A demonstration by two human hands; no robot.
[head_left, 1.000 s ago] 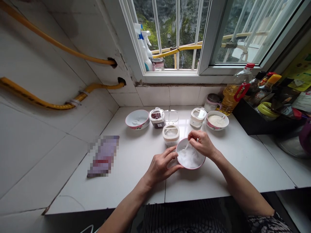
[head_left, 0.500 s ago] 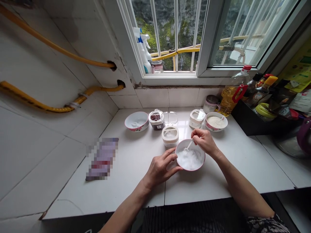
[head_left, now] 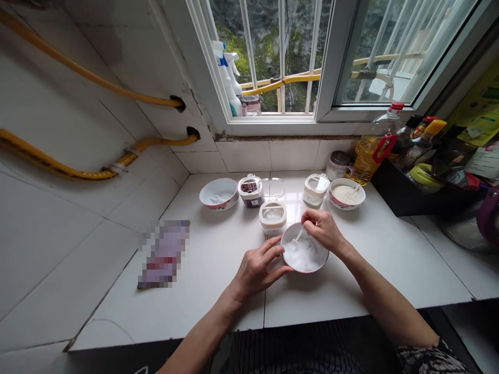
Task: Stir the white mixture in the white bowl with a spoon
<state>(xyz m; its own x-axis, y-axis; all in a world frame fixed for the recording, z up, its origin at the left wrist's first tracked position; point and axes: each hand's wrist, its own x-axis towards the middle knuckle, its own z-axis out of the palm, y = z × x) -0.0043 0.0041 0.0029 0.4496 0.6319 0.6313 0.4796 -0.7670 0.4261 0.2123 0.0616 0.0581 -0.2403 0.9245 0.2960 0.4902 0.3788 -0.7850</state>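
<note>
A small bowl (head_left: 323, 263) with a pink rim stands on the white tiled counter and holds a white grainy substance (head_left: 306, 258). My left hand (head_left: 259, 266) grips its left side, thumb low on the wall and fingers near the rim. Pinched in my right hand (head_left: 323, 228) is a small white spoon (head_left: 298, 237), its tip down in the white substance at the bowl's left part. Just behind the bowl is a white lidded container (head_left: 273, 218) with pale contents.
Further back are a larger bowl (head_left: 219, 195), a container of dark red bits (head_left: 250, 191), another white container (head_left: 315, 190) and a bowl of pale grains (head_left: 348, 195). An oil bottle (head_left: 368, 150) stands by a black box (head_left: 403, 195). A blurred purple packet (head_left: 166, 254) lies left.
My right hand has shifted slightly left with the spoon, whose tip has also moved a little left in the bowl. My left hand keeps its hold on the bowl.
</note>
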